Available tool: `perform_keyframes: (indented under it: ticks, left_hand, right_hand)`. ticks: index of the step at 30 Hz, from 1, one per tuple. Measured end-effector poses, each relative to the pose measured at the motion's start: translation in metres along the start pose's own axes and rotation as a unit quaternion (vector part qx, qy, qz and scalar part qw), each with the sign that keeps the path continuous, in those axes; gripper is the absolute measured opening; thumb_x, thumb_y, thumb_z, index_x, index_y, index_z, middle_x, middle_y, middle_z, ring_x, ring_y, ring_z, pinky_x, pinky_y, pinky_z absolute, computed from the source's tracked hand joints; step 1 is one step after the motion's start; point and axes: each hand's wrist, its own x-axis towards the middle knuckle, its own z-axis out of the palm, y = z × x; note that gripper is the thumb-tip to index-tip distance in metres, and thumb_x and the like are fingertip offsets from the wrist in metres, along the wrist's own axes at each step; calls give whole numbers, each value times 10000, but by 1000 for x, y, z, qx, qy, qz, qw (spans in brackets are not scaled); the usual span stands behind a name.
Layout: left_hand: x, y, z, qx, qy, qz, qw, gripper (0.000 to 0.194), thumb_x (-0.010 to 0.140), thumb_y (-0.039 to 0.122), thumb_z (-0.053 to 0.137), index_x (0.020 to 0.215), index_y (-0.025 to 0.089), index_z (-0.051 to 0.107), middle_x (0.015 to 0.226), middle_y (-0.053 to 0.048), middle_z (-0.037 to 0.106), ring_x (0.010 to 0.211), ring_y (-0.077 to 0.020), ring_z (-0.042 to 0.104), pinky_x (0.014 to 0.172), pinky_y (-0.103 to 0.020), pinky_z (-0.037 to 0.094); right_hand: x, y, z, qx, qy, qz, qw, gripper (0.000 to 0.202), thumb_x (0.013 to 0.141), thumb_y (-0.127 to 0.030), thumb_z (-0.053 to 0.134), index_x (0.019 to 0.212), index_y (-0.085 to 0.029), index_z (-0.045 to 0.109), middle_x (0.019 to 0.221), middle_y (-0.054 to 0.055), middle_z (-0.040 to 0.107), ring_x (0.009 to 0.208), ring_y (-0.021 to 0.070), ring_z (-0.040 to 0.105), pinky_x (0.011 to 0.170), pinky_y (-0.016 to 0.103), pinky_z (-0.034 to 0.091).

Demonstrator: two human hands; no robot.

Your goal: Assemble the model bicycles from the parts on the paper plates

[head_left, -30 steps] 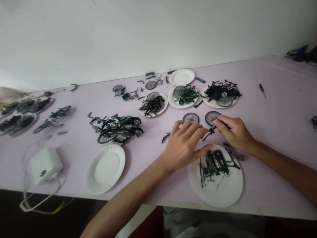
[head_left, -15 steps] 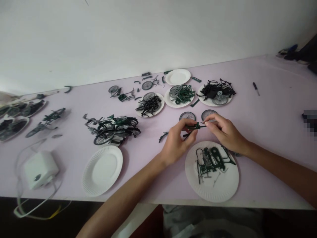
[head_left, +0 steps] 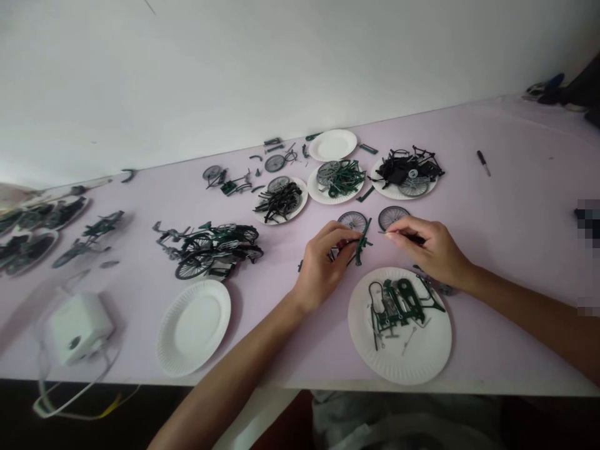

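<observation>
My left hand is closed on a green model bicycle frame part, its bar tilted upward past the fingertips. A little to the right, my right hand pinches a small thin piece, mostly hidden by the fingers. The two hands are apart. Just beyond them lie two spoked toy wheels, a left wheel and a right wheel. Below the hands is a paper plate bearing green bicycle parts and small grey pieces. Other dark parts are partly covered by my left hand.
Paper plates piled with bicycle parts, including a black pile and a green pile, stand at the back. Assembled model bicycles lie left, beside a bare plate. A white box with cables is far left; a screwdriver lies right.
My hands have come slightly apart. The green frame part, earlier lying level between them, is now tilted upward in my left hand. The view has shifted a little.
</observation>
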Motion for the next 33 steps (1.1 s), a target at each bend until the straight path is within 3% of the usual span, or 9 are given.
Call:
perform_keyframes:
  ticks: [8, 14, 33]
  left_hand:
    - [-2, 4, 2, 104, -1, 68, 992, 105, 992, 124, 616, 1045, 177, 690, 931, -61, 646, 832, -153, 627, 691, -290, 527]
    - [-3, 5, 0, 147, 2, 101, 984, 116, 988, 110, 616, 1043, 165, 701, 914, -62, 658, 818, -158, 631, 679, -307, 518]
    - [-3, 5, 0, 130, 20, 71, 989, 90, 969, 132, 650, 1012, 177, 716, 902, -45, 695, 782, -153, 626, 718, -347, 478]
  right_hand:
    - [-3, -3, 4, -17, -57, -71, 996, 178, 1020, -293, 594, 1085, -206, 735, 964, 46, 794, 826, 157, 727, 751, 269, 576]
    - [-5, -3, 3, -34, -59, -98, 993, 210, 1039, -287, 582, 1122, -205, 757, 1015, 59, 814, 861, 161, 761, 781, 268, 595]
    - [-6, -3, 3, -41, -56, -97, 993, 205, 1032, -271, 587, 1107, -186, 758, 962, 46, 819, 742, 134, 734, 695, 236, 564]
